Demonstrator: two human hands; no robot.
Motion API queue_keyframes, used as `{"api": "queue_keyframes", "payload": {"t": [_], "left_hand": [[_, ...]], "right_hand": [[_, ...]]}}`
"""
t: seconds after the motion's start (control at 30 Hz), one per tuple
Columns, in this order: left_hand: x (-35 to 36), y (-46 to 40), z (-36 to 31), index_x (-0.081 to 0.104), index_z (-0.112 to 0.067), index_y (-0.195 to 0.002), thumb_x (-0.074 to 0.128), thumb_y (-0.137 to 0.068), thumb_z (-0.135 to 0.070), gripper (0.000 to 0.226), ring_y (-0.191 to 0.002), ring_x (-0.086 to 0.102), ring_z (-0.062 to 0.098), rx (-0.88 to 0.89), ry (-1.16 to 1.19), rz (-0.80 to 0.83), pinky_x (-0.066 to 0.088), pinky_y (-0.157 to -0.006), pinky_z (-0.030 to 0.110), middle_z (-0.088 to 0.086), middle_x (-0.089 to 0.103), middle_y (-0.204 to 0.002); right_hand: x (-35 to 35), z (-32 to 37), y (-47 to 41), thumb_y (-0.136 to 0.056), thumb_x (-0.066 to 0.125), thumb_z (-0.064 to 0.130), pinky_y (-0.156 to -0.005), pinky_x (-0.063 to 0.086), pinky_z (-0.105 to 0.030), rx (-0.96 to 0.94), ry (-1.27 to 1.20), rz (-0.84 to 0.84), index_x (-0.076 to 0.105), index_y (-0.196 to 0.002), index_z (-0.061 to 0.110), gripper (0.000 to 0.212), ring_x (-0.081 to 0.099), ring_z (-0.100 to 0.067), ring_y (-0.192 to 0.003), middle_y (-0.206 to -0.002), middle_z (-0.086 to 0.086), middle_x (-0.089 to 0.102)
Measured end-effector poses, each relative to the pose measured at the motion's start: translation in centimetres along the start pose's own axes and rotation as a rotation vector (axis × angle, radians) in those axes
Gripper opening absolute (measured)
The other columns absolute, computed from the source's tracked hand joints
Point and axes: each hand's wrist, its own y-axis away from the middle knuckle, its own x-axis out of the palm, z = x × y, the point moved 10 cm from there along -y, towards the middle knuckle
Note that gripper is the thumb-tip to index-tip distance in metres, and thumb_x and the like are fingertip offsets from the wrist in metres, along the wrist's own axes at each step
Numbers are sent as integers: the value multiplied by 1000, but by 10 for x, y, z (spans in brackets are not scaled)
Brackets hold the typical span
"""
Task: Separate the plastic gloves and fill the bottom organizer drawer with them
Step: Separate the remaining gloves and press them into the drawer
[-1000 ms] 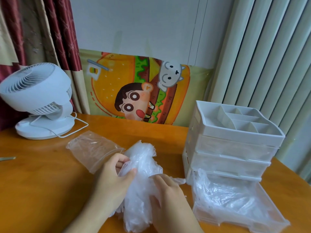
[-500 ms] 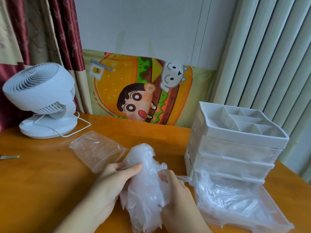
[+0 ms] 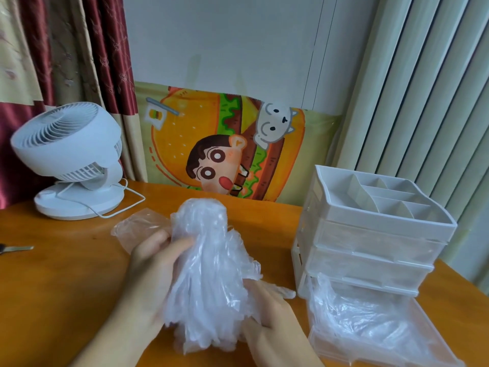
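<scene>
A thick bunch of clear plastic gloves (image 3: 209, 271) stands upright over the wooden table, held between both hands. My left hand (image 3: 156, 263) grips the bunch from the left near its upper half, thumb across the front. My right hand (image 3: 272, 313) pinches the lower right side of the bunch. The white organizer (image 3: 370, 234) stands at the right with its bottom drawer (image 3: 434, 348) pulled out toward me. Several crumpled gloves (image 3: 360, 321) lie inside that drawer.
An empty clear plastic bag (image 3: 132, 231) lies on the table behind my left hand. A white desk fan (image 3: 71, 160) with its cord stands at the back left. A metal object (image 3: 16, 249) lies at the left edge. A cartoon poster leans against the wall.
The bunch of gloves has been raised and turned upright between my hands. My left thumb has moved across its front, and my right hand has slid lower on its right side.
</scene>
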Motion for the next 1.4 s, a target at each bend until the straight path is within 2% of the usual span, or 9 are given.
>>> {"api": "queue_keyframes", "payload": {"t": [0.2, 0.37, 0.53, 0.73, 0.87, 1.03, 1.17, 1.23, 1.4], "left_hand": [[0, -5, 9, 82, -25, -76, 79, -67, -17, 12, -89, 75, 33, -27, -12, -10, 57, -89, 45, 8, 79, -82], [-12, -14, 12, 82, -24, -68, 79, -66, -16, 9, -88, 69, 30, -110, 15, -98, 51, -89, 39, 3, 78, -75], [-21, -24, 19, 46, 14, -143, 42, -106, 4, 38, -101, 47, 25, -185, 256, -22, 36, -64, 22, 9, 59, -97], [40, 13, 26, 72, -12, -54, 46, -100, 11, 58, -59, 70, 7, -260, 73, 162, 48, -57, 12, 5, 74, -84], [71, 47, 27, 81, -38, -111, 69, -90, -37, 24, -127, 62, 11, -72, -322, 283, 48, -109, 35, -10, 72, -128], [79, 70, 21, 82, -47, -94, 79, -76, -40, 20, -99, 74, 2, -159, -82, 442, 54, -89, 24, -14, 80, -102], [79, 72, 18, 54, -47, -142, 84, -51, -78, 100, -136, 50, -1, -71, -256, 513, 37, -119, 37, -28, 58, -140], [83, 73, 15, 55, -45, -141, 87, -57, -72, 95, -135, 53, 1, -28, -285, 545, 40, -118, 42, -24, 63, -138], [88, 73, 19, 78, -26, -115, 86, -75, -36, 41, -111, 73, 23, -137, -162, 595, 53, -101, 47, 3, 78, -114]], "right_hand": [[24, 9, -4, -85, 61, 41, -116, 28, -10, -83, 56, 105, 36, -159, 39, 78, 34, -5, -150, -166, 23, 24], [-15, 15, 5, -75, 55, 37, -90, 32, 3, -84, -42, -46, 46, -132, 58, 62, 29, 14, -142, -155, 43, 24], [-43, 21, 18, -67, 51, 24, -105, 33, -15, -154, -334, -195, 73, -117, 49, 61, 35, 14, -143, -150, 40, 45], [-67, 34, 27, -88, 64, 31, -76, 47, -21, -195, -716, -301, 78, -106, 21, 25, 66, -18, -85, -91, -2, 72], [-64, 36, 28, -87, 76, 25, -68, 41, -30, -204, -675, -354, 68, -95, 23, 12, 53, -17, -70, -79, -7, 57], [-72, 23, 30, -85, 65, 41, -73, 43, -32, -142, -732, -353, 67, -80, 17, 24, 55, -15, -71, -73, 0, 60], [-54, 5, 35, -67, 68, 74, -88, 46, -32, 32, -866, -259, 75, -99, 30, 55, 66, -8, -86, -87, -2, 67], [-59, 11, 30, -80, 72, 60, -74, 42, -38, -34, -785, -277, 65, -86, 7, 53, 57, -18, -76, -80, -20, 55], [-67, -1, 19, -93, 62, 30, -63, 46, -36, -26, -843, -360, 75, -86, 5, 29, 59, -25, -70, -77, -28, 65]]}}
